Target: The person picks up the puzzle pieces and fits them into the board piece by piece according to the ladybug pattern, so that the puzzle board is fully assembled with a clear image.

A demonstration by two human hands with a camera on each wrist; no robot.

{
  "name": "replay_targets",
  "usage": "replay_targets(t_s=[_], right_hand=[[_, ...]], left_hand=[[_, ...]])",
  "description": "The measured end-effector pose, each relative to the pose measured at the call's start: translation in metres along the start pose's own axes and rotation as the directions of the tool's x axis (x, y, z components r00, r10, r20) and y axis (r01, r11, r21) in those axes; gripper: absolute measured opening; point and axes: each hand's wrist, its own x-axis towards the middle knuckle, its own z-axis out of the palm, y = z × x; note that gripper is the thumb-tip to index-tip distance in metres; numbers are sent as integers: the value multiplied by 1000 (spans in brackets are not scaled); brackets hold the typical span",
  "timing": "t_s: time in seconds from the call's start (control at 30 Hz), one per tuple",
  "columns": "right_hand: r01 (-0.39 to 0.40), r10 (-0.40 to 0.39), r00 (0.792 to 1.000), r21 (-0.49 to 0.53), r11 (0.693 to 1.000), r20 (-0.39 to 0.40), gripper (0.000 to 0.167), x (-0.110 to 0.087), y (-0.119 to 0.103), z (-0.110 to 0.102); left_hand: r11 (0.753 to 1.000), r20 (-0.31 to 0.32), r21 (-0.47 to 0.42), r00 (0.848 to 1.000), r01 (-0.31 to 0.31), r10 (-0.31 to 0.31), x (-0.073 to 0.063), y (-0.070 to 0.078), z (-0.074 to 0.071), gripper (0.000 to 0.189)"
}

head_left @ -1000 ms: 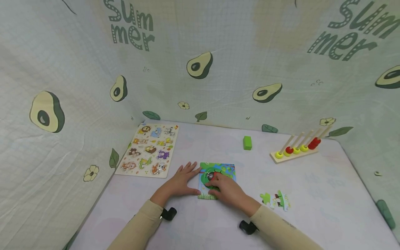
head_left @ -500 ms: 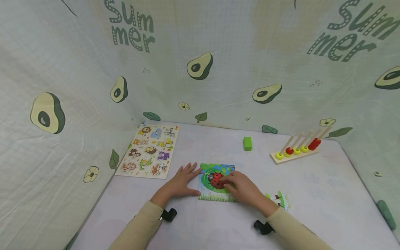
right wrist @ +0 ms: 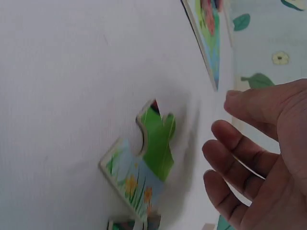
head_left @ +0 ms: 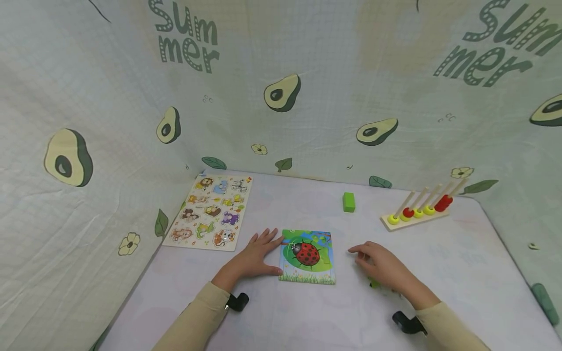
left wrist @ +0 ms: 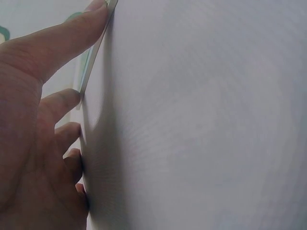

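A ladybug puzzle board (head_left: pixel 326 265) lies flat on the table in the head view, its picture fully exposed. My left hand (head_left: pixel 251 258) is spread beside it, with the thumb and index fingertip touching its left edge. In the left wrist view, the board's edge (left wrist: pixel 91 67) meets that thumb. To the right of the board, my right hand (head_left: pixel 383 264) hovers with loosely bent fingers, holding nothing. Beneath it are loose puzzle pieces, mostly hidden in the head view. A green and light-blue puzzle piece (right wrist: pixel 158 151) shows clearly in the right wrist view, another partly at the bottom edge.
An animal peg puzzle (head_left: pixel 199 207) lies at the back left. Behind the ladybug board stands a green block (head_left: pixel 349 202). At the back right is a wooden bead stacker (head_left: pixel 408 222) with upright pegs. Printed cloth (head_left: pixel 325 87) encloses the table's back and sides.
My right hand has left the ladybug picture and moved right, over the loose pieces, uncovering the whole board. The left hand has stayed in place at the board's left edge.
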Motion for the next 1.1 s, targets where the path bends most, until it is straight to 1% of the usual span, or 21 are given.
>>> replay_targets(t_s=[0.13,0.3,0.43,0.53,0.63,0.73,0.8,0.97,1.1], right_hand=[[-60,60,997,7,998,42,27,-11,17,-11],[-140,139,986,9,990,88,31,-24,33,-22],[-179,177,978,9,984,107,33,-33,43,-30],[-194,192,973,7,981,130,38,-39,50,-34],[-231,228,959,3,973,170,48,-43,54,-37],[-258,253,945,-4,966,209,57,-44,55,-38],[-272,266,937,-4,962,226,60,-43,55,-38],[-300,294,924,-13,954,247,55,-39,56,-35],[-314,310,917,-25,949,250,57,-38,57,-35]], left_hand=[[1000,4,8,1000,2,-2,0,1,0,97],[1000,1,11,1000,3,-3,0,1,0,96],[1000,1,7,1000,0,0,-1,3,-2,96],[1000,2,6,1000,-4,4,-2,5,-3,96],[1000,4,6,1000,-3,3,-3,5,-3,96],[1000,0,3,1000,-2,2,-2,5,-3,96],[1000,0,1,1000,0,0,-3,5,-3,96],[1000,0,1,1000,4,-4,-2,5,-3,96],[1000,2,3,1000,3,-3,-2,5,-3,96]])
